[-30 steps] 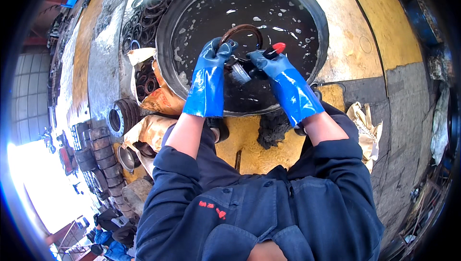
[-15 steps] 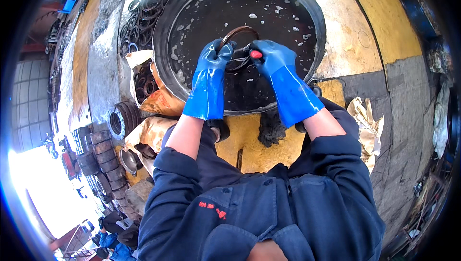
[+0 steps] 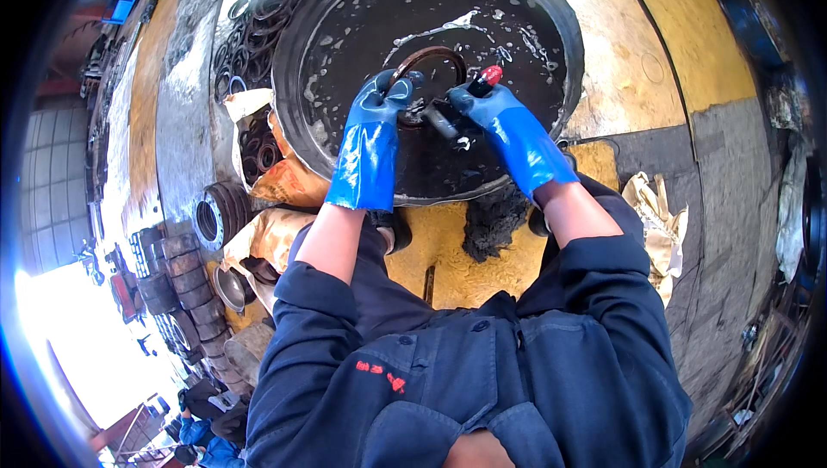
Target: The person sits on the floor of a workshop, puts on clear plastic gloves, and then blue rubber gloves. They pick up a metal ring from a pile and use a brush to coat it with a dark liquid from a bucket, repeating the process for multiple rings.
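Both my hands wear blue rubber gloves over a wide, round black tub of dark, foam-flecked liquid. My left hand is closed on a brown-black ring, which stands tilted over the liquid. In my right hand is a hand tool with a red-ended handle. The tool's dark, wet, blurred end reaches toward the ring's lower right side; its exact kind cannot be made out.
Many dark rings lie left of the tub, more in an open paper sack. Stacked rings stand nearby. A crumpled paper sack lies to my right. Another person is at the lower left.
My right hand has moved slightly right and turned, so the tool's red end points up and its dark end shows. The ring stays in my left hand. A foam streak has appeared.
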Tool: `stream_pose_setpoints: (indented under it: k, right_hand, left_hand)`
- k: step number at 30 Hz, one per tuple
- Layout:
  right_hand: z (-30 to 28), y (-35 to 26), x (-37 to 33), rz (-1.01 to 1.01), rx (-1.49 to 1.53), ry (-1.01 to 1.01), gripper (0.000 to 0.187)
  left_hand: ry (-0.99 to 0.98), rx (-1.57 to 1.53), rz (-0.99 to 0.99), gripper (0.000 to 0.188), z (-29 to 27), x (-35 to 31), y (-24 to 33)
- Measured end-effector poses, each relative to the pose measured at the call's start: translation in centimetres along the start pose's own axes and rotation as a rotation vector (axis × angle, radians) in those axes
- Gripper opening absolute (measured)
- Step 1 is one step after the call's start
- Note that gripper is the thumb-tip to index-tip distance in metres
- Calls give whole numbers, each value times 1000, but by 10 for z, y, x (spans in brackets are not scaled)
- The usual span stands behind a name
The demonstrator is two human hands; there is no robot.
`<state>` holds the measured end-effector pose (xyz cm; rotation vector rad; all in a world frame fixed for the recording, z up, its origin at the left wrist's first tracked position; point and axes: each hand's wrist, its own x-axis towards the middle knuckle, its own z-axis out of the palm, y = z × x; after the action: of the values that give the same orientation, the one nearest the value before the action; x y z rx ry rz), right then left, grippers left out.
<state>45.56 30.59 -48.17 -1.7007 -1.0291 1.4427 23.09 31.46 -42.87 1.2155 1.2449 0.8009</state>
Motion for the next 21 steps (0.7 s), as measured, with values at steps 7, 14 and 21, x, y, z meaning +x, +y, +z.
stream_pose_setpoints:
  k: [7,14,21]
  right_hand:
    - [16,-18,-12,161,664,-123,35]
    - [13,-37,-40,-47,-418,-103,39]
    - [7,-33,-40,-623,-1010,283,45]
  left_hand:
    - [-5,-21,9,37,3,10,9]
    - [-9,-10,-8,36,1,3,5]
    - [-3,4,-3,36,-2,-1,3]
